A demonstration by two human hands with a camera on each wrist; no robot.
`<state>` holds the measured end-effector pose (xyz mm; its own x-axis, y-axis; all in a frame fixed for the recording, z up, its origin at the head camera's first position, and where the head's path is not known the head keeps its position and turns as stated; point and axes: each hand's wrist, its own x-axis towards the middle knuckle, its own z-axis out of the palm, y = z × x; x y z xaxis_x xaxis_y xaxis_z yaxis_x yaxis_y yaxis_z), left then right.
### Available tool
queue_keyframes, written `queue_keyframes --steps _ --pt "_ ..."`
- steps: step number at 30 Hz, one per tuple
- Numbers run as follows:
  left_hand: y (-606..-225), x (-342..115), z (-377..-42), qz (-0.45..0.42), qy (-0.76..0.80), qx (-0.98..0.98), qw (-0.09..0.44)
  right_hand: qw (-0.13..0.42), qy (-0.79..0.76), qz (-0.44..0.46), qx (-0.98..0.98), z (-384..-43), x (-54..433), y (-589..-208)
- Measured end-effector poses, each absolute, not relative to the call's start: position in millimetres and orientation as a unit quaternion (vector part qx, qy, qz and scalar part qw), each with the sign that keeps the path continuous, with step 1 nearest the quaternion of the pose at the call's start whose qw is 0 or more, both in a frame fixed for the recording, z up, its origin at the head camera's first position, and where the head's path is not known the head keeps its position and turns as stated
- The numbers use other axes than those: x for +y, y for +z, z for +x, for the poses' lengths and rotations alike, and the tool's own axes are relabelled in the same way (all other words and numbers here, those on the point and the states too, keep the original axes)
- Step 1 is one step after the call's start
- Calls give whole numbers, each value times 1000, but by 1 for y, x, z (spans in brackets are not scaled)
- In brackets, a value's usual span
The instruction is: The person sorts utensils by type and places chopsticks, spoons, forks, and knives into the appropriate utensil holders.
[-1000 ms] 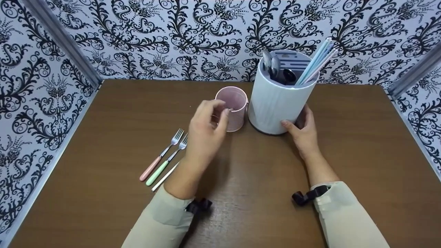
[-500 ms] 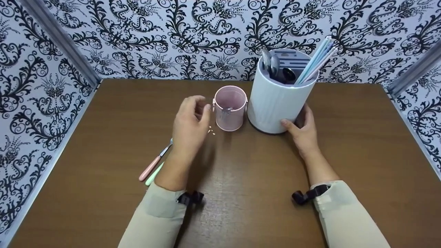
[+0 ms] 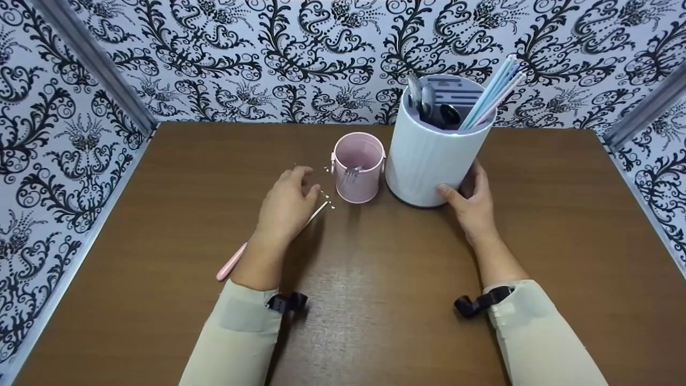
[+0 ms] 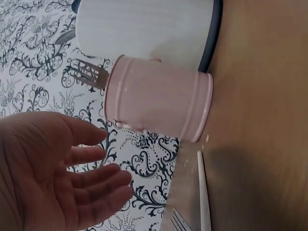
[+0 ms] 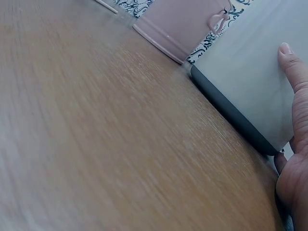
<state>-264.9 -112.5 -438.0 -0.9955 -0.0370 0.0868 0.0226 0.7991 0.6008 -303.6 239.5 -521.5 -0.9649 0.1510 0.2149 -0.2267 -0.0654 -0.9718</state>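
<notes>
My left hand (image 3: pixel 286 206) hovers over the table with relaxed fingers and holds nothing. Beneath it, partly covered, lie a pink-handled fork (image 3: pixel 231 262) and a thin white stick (image 3: pixel 318 212); the left wrist view also shows fork tines (image 4: pixel 179 220) on the table. Just right of the hand stands a small pink bucket (image 3: pixel 358 187), a fork (image 4: pixel 89 74) sticking out over its rim. My right hand (image 3: pixel 474 206) grips the lower right side of a tall white utensil holder (image 3: pixel 429 166), thumb in front, other fingers hidden behind.
Chopsticks (image 3: pixel 498 91), metal spoons (image 3: pixel 427 99) and a black utensil (image 3: pixel 449 115) stand in the holder. Small pale flecks (image 3: pixel 329 202) lie by the bucket on the wooden table (image 3: pixel 375 300). Patterned walls (image 3: pixel 241 64) close off the back and sides.
My left hand has drawn back left from the bucket's rim, baring the fork tines there. The green-handled fork is now hidden under the left forearm. My right hand keeps its grip on the holder.
</notes>
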Motion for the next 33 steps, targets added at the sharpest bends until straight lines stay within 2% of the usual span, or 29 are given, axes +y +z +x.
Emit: queue_keyframes --steps 15,33 --pt "-450 -134 -253 -42 -213 -973 -81 127 722 33 -679 -302 241 -521" --pt "-451 -131 -248 -58 -154 -978 -128 123 723 32 -679 -303 241 -523"
